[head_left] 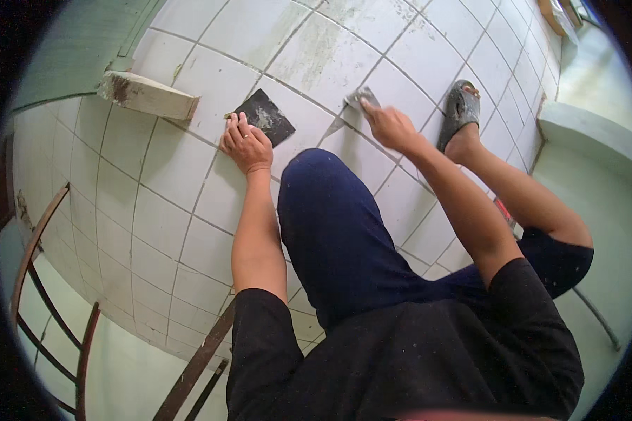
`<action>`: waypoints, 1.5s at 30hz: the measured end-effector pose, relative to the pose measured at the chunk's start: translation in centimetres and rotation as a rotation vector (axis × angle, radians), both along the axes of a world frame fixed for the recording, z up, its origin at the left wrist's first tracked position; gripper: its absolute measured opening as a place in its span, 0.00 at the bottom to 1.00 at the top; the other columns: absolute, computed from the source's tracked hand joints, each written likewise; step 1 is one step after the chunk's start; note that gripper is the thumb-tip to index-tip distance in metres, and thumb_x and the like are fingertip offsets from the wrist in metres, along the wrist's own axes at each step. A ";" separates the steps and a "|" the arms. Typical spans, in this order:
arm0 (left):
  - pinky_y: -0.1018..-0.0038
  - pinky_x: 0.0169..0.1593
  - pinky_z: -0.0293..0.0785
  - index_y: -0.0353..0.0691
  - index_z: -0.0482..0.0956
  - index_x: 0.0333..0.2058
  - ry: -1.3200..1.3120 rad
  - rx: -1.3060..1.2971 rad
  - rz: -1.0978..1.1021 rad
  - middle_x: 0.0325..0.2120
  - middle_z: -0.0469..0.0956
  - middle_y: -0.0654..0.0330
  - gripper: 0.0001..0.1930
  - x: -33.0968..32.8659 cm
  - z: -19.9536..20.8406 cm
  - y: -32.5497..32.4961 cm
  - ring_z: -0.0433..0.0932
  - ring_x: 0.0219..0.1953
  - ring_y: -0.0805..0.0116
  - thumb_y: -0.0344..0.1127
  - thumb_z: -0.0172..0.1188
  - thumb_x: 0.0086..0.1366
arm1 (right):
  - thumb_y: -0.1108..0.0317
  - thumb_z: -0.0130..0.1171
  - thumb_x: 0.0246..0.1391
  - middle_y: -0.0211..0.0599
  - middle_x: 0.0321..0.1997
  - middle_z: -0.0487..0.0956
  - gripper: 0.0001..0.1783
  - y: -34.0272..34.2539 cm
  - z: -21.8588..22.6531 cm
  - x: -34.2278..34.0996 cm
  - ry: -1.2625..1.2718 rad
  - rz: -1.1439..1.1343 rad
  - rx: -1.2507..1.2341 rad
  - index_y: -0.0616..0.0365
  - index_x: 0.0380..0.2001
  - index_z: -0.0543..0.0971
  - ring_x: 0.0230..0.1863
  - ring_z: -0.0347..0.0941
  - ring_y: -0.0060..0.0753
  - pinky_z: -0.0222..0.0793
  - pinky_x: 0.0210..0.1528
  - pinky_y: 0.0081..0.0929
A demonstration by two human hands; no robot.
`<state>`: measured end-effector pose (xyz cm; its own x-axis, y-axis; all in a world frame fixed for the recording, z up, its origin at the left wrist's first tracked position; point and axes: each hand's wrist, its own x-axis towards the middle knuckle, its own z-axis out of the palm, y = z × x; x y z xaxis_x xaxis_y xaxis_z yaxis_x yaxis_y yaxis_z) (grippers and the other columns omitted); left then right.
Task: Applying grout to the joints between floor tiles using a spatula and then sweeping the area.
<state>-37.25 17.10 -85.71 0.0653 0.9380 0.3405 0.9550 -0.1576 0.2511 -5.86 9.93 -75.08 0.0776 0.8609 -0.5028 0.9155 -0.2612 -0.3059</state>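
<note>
My left hand (pixel 247 143) is closed on the left edge of a flat black square plate (pixel 268 118) smeared with pale residue, held low over the white tiles. A ring shows on one finger. My right hand (pixel 392 128) grips a scraper (pixel 361 98), its pale, flat blade at or very near a joint between the tiles. Whether the blade touches the floor, I cannot tell. The white tiled floor (pixel 249 59) has grey joints, with greyish-green stains ahead of my hands.
A worn, whitish block (pixel 149 95) juts out at left by the green door (pixel 77 45). My sandalled foot (pixel 462 116) stands right of the scraper. Brown railings (pixel 91 337) rise at lower left. A pale ledge (pixel 590 133) runs along the right, and a red item (pixel 504 210) sits beneath my right leg.
</note>
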 end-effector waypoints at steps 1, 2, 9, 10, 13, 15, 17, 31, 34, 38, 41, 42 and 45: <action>0.52 0.65 0.59 0.45 0.77 0.56 -0.008 0.009 -0.013 0.58 0.75 0.56 0.20 0.9 0.2 0.7 0.70 0.61 0.55 0.38 0.47 0.69 | 0.65 0.44 0.66 0.59 0.32 0.81 0.24 3.2 -0.1 0.6 -0.009 0.011 0.070 0.52 0.64 0.70 0.34 0.80 0.64 0.75 0.39 0.55; 0.52 0.65 0.59 0.45 0.77 0.57 -0.012 0.003 -0.032 0.58 0.75 0.56 0.20 1.3 0.1 0.7 0.70 0.61 0.55 0.38 0.47 0.69 | 0.64 0.44 0.66 0.60 0.31 0.81 0.24 4.6 -0.1 0.9 -0.013 0.017 0.126 0.53 0.64 0.70 0.34 0.80 0.65 0.75 0.39 0.56; 0.52 0.64 0.61 0.44 0.77 0.56 0.047 -0.028 0.000 0.58 0.75 0.56 0.21 -1.1 -0.1 -0.5 0.70 0.61 0.54 0.38 0.48 0.67 | 0.70 0.44 0.63 0.57 0.31 0.82 0.25 1.9 1.8 -3.2 -0.019 0.204 -0.142 0.56 0.64 0.70 0.34 0.81 0.59 0.76 0.36 0.52; 0.52 0.64 0.61 0.44 0.77 0.56 0.049 -0.029 0.009 0.58 0.75 0.56 0.21 -1.1 0.0 -0.5 0.70 0.61 0.54 0.38 0.48 0.67 | 0.70 0.44 0.62 0.56 0.31 0.82 0.25 2.5 1.8 -3.6 -0.012 0.229 -0.125 0.57 0.63 0.70 0.34 0.82 0.58 0.76 0.35 0.52; 0.53 0.65 0.61 0.44 0.77 0.56 0.000 -0.027 -0.013 0.58 0.75 0.56 0.21 1.0 0.3 0.4 0.69 0.62 0.55 0.38 0.49 0.67 | 0.73 0.47 0.59 0.53 0.31 0.82 0.22 5.3 1.3 -3.5 -0.022 0.265 -0.019 0.60 0.58 0.73 0.35 0.82 0.54 0.76 0.35 0.49; 0.53 0.65 0.60 0.44 0.77 0.56 0.005 -0.024 -0.010 0.58 0.75 0.56 0.21 0.6 0.1 0.4 0.69 0.62 0.55 0.38 0.49 0.66 | 0.74 0.48 0.58 0.53 0.32 0.82 0.22 7.3 1.4 -4.3 -0.038 0.304 -0.069 0.60 0.56 0.73 0.35 0.82 0.54 0.77 0.35 0.49; 0.52 0.65 0.60 0.44 0.77 0.56 0.016 -0.021 0.002 0.58 0.75 0.56 0.21 -0.3 -0.2 0.0 0.69 0.62 0.55 0.38 0.49 0.66 | 0.76 0.49 0.57 0.52 0.33 0.83 0.22 6.7 1.6 -5.0 -0.033 0.333 -0.099 0.59 0.55 0.74 0.37 0.82 0.52 0.77 0.36 0.49; 0.52 0.65 0.60 0.43 0.76 0.55 0.029 -0.049 0.006 0.57 0.74 0.55 0.20 -1.7 -0.2 -1.2 0.70 0.62 0.55 0.38 0.49 0.66 | 0.73 0.48 0.58 0.54 0.34 0.84 0.23 6.4 1.2 -6.1 -0.045 0.412 -0.130 0.60 0.57 0.75 0.37 0.84 0.53 0.80 0.36 0.47; 0.52 0.65 0.60 0.43 0.76 0.56 0.017 -0.038 0.005 0.58 0.74 0.55 0.21 -1.7 0.0 -0.5 0.70 0.61 0.54 0.38 0.49 0.66 | 0.74 0.48 0.57 0.53 0.35 0.84 0.24 7.8 1.4 -7.1 -0.052 0.391 -0.163 0.60 0.58 0.75 0.37 0.84 0.52 0.80 0.37 0.47; 0.53 0.65 0.59 0.43 0.76 0.56 -0.025 -0.033 -0.021 0.58 0.74 0.55 0.21 1.2 0.6 0.7 0.70 0.61 0.55 0.38 0.48 0.66 | 0.73 0.50 0.56 0.55 0.36 0.84 0.25 15.4 0.1 -7.5 -0.087 0.444 -0.042 0.62 0.58 0.74 0.39 0.84 0.52 0.80 0.37 0.45; 0.53 0.67 0.58 0.42 0.76 0.57 -0.033 -0.057 -0.015 0.59 0.73 0.55 0.22 0.3 0.1 0.3 0.68 0.63 0.56 0.39 0.48 0.66 | 0.71 0.47 0.62 0.54 0.35 0.84 0.19 13.8 0.1 -7.7 -0.086 0.495 -0.010 0.63 0.55 0.74 0.35 0.84 0.51 0.80 0.35 0.46; 0.53 0.67 0.58 0.42 0.76 0.57 -0.022 -0.067 -0.006 0.59 0.73 0.55 0.22 -0.8 -0.2 -0.1 0.68 0.63 0.56 0.39 0.48 0.66 | 0.70 0.44 0.66 0.53 0.32 0.83 0.17 12.2 0.3 -8.3 -0.055 0.505 -0.034 0.63 0.53 0.73 0.32 0.83 0.51 0.79 0.34 0.48; 0.53 0.67 0.58 0.42 0.76 0.57 0.005 -0.082 0.019 0.59 0.73 0.55 0.22 -1.8 -0.1 -0.7 0.68 0.63 0.56 0.39 0.48 0.66 | 0.67 0.45 0.68 0.53 0.33 0.83 0.18 9.6 0.6 -7.9 -0.030 0.539 -0.107 0.64 0.56 0.73 0.31 0.83 0.51 0.77 0.32 0.48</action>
